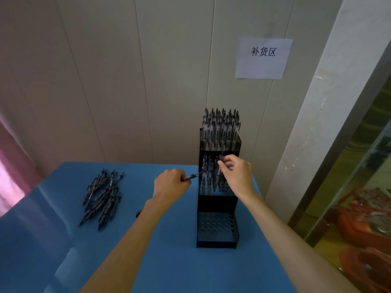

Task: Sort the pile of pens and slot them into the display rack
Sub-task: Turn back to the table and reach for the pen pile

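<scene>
While the black three-tier display rack stands upright on the blue table close to the panelled wall, both hands work at its middle tier. The right hand pinches the top of a pen between thumb and fingertips; that pen stands upright among the others in the middle tier, near the tier's right side. The left hand, just left of the rack, has its fingers curled round a second pen, whose free end points toward the rack's left edge at middle-tier height and nearly touches it. The rack's top tier is packed with upright pens, the middle tier is partly filled, and the bottom tier shows rows of open holes. Well to the left of the rack, a loose pile of dark pens lies on the table. Above the rack and slightly right, a white paper sign with printed characters is fixed to the wall.
</scene>
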`<action>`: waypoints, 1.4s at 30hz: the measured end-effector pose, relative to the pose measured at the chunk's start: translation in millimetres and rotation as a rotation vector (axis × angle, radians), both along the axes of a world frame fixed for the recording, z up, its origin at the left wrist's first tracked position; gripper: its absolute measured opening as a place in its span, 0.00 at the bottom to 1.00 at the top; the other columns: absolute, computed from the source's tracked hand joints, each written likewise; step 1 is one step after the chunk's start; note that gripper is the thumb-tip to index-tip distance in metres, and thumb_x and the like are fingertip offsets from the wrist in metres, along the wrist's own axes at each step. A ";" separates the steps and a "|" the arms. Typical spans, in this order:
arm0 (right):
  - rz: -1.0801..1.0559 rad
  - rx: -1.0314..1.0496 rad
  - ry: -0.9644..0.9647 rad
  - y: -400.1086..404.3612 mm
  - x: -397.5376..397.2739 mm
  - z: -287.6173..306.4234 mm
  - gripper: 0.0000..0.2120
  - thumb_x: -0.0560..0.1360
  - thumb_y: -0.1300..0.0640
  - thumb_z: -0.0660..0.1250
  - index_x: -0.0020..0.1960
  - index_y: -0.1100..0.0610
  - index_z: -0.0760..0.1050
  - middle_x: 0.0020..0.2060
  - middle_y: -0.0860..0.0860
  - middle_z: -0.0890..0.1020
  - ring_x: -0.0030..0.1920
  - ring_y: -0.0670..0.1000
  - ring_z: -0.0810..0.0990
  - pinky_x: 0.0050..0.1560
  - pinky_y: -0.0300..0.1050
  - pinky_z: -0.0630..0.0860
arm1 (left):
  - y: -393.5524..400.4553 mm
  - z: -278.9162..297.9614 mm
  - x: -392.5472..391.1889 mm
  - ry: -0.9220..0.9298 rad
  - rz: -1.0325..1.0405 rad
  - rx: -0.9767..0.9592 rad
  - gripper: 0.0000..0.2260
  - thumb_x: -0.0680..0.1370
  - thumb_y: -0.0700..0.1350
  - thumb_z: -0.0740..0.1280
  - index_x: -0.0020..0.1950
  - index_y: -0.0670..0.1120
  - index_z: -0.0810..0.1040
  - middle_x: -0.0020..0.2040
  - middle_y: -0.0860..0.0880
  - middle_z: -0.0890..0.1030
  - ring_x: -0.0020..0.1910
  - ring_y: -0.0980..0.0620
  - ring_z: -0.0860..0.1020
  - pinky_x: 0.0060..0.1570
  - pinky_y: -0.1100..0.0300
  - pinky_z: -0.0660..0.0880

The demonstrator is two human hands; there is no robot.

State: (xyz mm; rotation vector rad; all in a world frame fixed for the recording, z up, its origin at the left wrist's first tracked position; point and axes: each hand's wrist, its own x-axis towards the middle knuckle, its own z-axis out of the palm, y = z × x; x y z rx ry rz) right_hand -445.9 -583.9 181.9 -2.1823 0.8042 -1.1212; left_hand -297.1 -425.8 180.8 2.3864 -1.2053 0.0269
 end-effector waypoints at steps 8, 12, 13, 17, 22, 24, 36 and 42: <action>0.022 0.045 0.167 3.9 -0.2 -11.7 0.05 0.76 0.57 0.73 0.44 0.59 0.83 0.34 0.49 0.85 0.35 0.45 0.83 0.44 0.48 0.83 | -4.4 -0.2 -1.0 0.013 -0.007 -0.009 0.16 0.77 0.47 0.65 0.31 0.48 0.65 0.27 0.49 0.66 0.28 0.49 0.64 0.30 0.60 0.61; 0.011 0.028 0.186 6.9 -1.3 -18.5 0.06 0.76 0.56 0.73 0.43 0.59 0.84 0.32 0.48 0.83 0.35 0.45 0.82 0.44 0.49 0.82 | -6.4 0.8 -4.8 0.020 -0.023 -0.021 0.16 0.77 0.47 0.65 0.32 0.47 0.65 0.27 0.49 0.66 0.28 0.49 0.63 0.30 0.60 0.60; 0.005 0.023 0.191 7.3 -1.7 -17.4 0.07 0.77 0.56 0.73 0.43 0.58 0.84 0.32 0.48 0.83 0.34 0.45 0.82 0.43 0.48 0.82 | -7.1 0.6 -5.4 0.024 -0.028 -0.023 0.16 0.77 0.47 0.65 0.32 0.47 0.65 0.27 0.49 0.66 0.28 0.50 0.63 0.30 0.60 0.60; 0.011 0.066 0.224 5.1 -5.4 -18.1 0.08 0.77 0.55 0.73 0.41 0.58 0.84 0.30 0.48 0.82 0.32 0.46 0.82 0.41 0.47 0.82 | -11.0 1.0 -8.5 0.048 -0.047 -0.043 0.16 0.77 0.47 0.65 0.32 0.47 0.64 0.27 0.49 0.65 0.27 0.50 0.62 0.30 0.60 0.60; 0.085 0.305 0.208 8.6 -14.2 -14.5 0.04 0.75 0.58 0.74 0.42 0.56 0.83 0.33 0.51 0.84 0.32 0.48 0.84 0.38 0.46 0.84 | -15.5 6.9 -14.4 0.064 -0.075 -0.041 0.17 0.77 0.48 0.65 0.32 0.47 0.64 0.27 0.48 0.66 0.28 0.48 0.63 0.31 0.58 0.62; 0.267 0.546 0.109 17.8 -18.3 -4.9 0.02 0.74 0.61 0.75 0.46 0.58 0.84 0.37 0.54 0.86 0.35 0.50 0.84 0.39 0.43 0.83 | -17.9 10.9 -18.8 0.075 -0.091 -0.045 0.17 0.77 0.47 0.66 0.31 0.47 0.64 0.27 0.48 0.66 0.28 0.48 0.63 0.30 0.58 0.62; 0.408 0.876 -0.230 20.4 -27.0 3.8 0.08 0.74 0.59 0.74 0.52 0.58 0.85 0.43 0.53 0.86 0.42 0.48 0.82 0.40 0.40 0.77 | -35.0 14.0 -43.0 0.249 -0.217 0.034 0.11 0.74 0.43 0.66 0.33 0.44 0.68 0.29 0.46 0.71 0.29 0.47 0.69 0.28 0.58 0.65; 0.306 0.852 -0.389 5.7 -32.3 18.0 0.06 0.78 0.62 0.69 0.52 0.65 0.81 0.44 0.59 0.86 0.44 0.57 0.86 0.44 0.43 0.83 | -27.6 14.8 -38.3 0.095 -0.201 0.055 0.11 0.76 0.49 0.68 0.40 0.45 0.71 0.31 0.48 0.72 0.32 0.45 0.72 0.29 0.58 0.64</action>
